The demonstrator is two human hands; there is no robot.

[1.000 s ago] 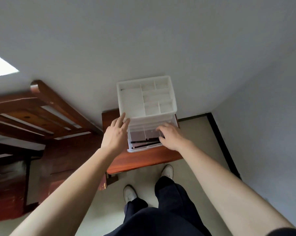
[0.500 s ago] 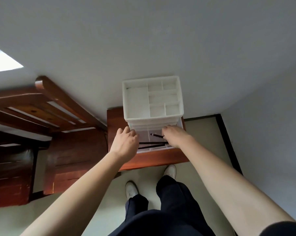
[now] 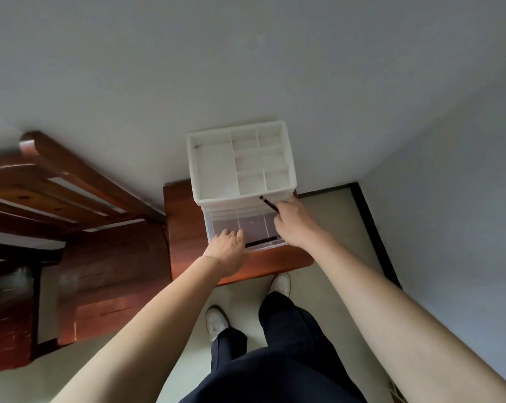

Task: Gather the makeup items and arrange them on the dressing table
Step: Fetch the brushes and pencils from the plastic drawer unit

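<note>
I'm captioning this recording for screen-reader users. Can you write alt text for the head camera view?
A person's right hand holds a dark pencil above the open clear drawer of a white organizer on a small wooden table. The left hand rests at the drawer's front, beside a second pencil lying inside.

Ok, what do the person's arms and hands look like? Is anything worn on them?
Both forearms are bare, with no sleeve in view. The left hand and right hand wear no gloves, and no watch or bracelet shows at either wrist. Fingers are partly hidden, so rings cannot be judged.
</note>
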